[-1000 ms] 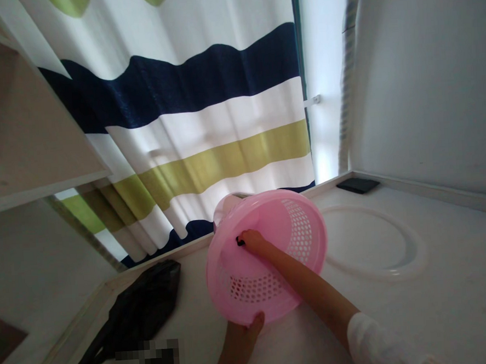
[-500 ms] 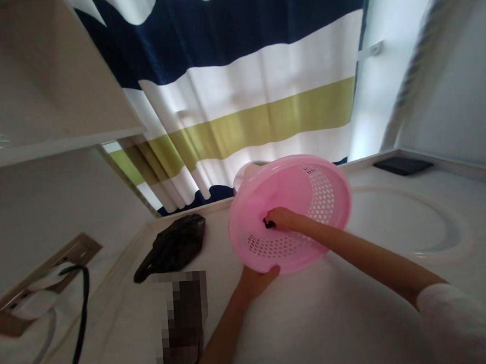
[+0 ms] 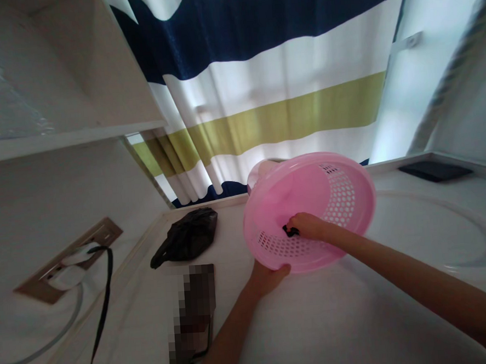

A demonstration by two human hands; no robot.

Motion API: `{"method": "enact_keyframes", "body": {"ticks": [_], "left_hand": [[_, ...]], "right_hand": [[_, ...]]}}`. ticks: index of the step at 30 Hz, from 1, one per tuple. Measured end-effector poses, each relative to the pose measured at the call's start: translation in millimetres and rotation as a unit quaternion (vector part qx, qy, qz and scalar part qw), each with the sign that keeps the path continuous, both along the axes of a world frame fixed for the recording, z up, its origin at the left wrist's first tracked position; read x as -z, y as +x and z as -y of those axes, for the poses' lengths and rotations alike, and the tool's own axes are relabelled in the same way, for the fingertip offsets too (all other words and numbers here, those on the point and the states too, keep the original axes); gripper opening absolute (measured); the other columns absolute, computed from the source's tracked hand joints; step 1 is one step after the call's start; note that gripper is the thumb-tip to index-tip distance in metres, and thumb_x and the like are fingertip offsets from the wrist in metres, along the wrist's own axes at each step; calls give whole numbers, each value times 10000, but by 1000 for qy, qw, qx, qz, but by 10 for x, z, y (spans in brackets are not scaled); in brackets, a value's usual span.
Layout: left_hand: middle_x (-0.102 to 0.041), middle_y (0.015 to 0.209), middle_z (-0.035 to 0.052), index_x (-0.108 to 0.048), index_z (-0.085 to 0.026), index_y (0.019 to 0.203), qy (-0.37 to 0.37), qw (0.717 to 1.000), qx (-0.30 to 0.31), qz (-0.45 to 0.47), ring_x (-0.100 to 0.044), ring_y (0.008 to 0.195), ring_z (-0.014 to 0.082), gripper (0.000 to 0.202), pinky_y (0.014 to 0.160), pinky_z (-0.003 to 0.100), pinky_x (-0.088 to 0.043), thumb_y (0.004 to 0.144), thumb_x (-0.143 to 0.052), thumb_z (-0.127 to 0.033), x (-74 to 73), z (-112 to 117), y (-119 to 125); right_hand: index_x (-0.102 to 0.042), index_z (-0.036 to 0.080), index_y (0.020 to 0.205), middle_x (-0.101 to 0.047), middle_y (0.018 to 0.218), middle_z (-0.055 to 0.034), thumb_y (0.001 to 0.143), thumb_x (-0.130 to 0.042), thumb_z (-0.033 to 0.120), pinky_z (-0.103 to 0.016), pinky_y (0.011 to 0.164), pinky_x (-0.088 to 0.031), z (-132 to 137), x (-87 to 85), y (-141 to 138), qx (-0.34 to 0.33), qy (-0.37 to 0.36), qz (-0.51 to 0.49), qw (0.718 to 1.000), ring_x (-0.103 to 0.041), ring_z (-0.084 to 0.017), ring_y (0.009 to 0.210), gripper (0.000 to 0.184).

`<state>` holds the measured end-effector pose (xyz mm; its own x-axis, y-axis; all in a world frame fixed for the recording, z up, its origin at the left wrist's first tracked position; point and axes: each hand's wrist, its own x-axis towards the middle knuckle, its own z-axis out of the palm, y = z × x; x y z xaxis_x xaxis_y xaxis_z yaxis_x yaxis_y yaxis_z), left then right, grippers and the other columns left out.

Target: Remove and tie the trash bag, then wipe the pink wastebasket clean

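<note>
A round pink plastic basket with perforated walls is tipped up on its edge over a white surface. My left hand grips its lower rim, thumb over the edge. My right hand reaches inside the basket, fingers pinched on a small black object against the basket's bottom. What the black object is cannot be made out.
A black plastic bag lies at the back left of the surface. A wall socket with a black cable is at left. A striped curtain hangs behind. A dark flat item lies far right, near a white ring.
The view has swung left, showing the wall socket and cable. My right hand with the black object has shifted slightly lower inside the basket; my left hand keeps its hold on the rim.
</note>
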<state>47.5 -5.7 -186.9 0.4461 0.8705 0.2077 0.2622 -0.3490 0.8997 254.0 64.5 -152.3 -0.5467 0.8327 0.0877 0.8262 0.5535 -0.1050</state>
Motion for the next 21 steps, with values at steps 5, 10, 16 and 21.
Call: {"method": "enact_keyframes", "body": {"ticks": [5,10,16,21], "left_hand": [[-521,1144,100,-419,-159,1174,-10,1000,6,0,-403,1139,244,522,1002,449,-251,678,-564,-231,60,-36,-23],[-504,1160,114,-407,-152,1181,-26,1000,-10,-6,-393,1144,266,535,993,484,-244,675,-556,-237,66,-58,-38],[-452,1216,105,-382,-142,1189,-16,999,-27,39,-360,1169,263,582,1019,465,-211,638,-559,-203,11,-69,-52],[-398,1262,121,-318,-119,1218,5,994,-62,88,-323,1197,247,627,1030,413,-218,635,-539,-186,5,-74,-63]], "right_hand": [[-654,197,809,-642,813,-75,678,-485,126,-264,699,-374,-423,29,-12,48,11,40,998,-566,-183,765,225],[-650,198,862,-640,856,-78,675,-489,107,-260,734,-369,-790,68,-53,72,13,34,997,-562,-178,801,263],[-646,200,878,-634,887,-72,691,-487,126,-249,745,-367,-1088,93,-68,106,27,10,994,-544,-174,843,257],[-648,190,860,-632,885,-79,731,-484,177,-244,730,-368,-1247,131,-92,124,34,-10,992,-543,-167,819,209]]}}
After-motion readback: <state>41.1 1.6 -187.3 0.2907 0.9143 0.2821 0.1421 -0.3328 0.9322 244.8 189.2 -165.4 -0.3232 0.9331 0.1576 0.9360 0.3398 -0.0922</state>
